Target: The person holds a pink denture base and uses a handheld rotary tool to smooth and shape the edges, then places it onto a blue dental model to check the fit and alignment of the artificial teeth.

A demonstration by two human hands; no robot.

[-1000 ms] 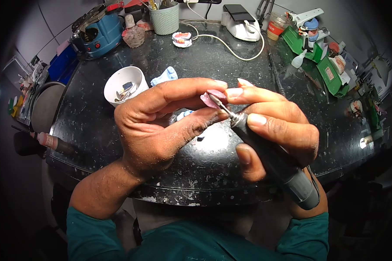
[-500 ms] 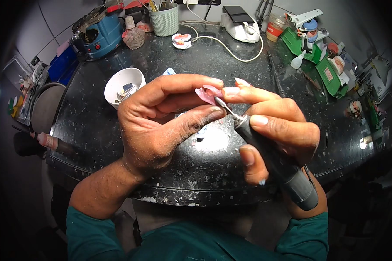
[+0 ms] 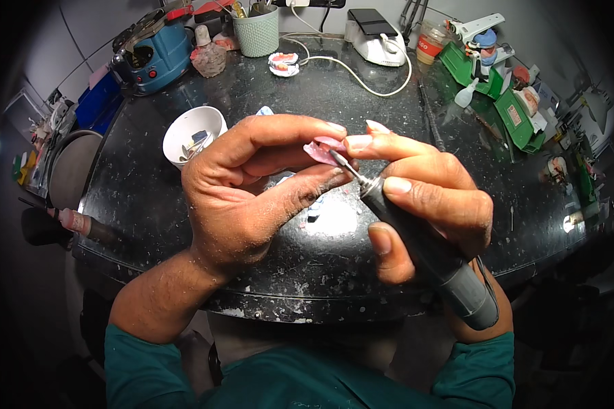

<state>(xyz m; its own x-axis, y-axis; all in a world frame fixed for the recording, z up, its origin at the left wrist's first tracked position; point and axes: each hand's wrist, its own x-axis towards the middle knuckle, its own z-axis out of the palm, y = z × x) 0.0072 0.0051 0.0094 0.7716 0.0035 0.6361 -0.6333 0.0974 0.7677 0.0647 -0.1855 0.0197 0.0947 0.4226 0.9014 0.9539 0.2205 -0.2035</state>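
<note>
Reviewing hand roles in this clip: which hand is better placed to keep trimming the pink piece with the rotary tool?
Right. The right hand already grips the grey rotary handpiece, its bur at the pink dental piece, which the left hand pinches steady.

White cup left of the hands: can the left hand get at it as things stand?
Probably not right away. The left hand is pinching the small pink dental piece that the grey rotary handpiece is working. The white cup stands close, with bare black worktop between.

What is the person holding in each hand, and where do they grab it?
The left hand pinches a small pink piece by its edges. The right hand grips a dark rotary handpiece around its body.
</note>
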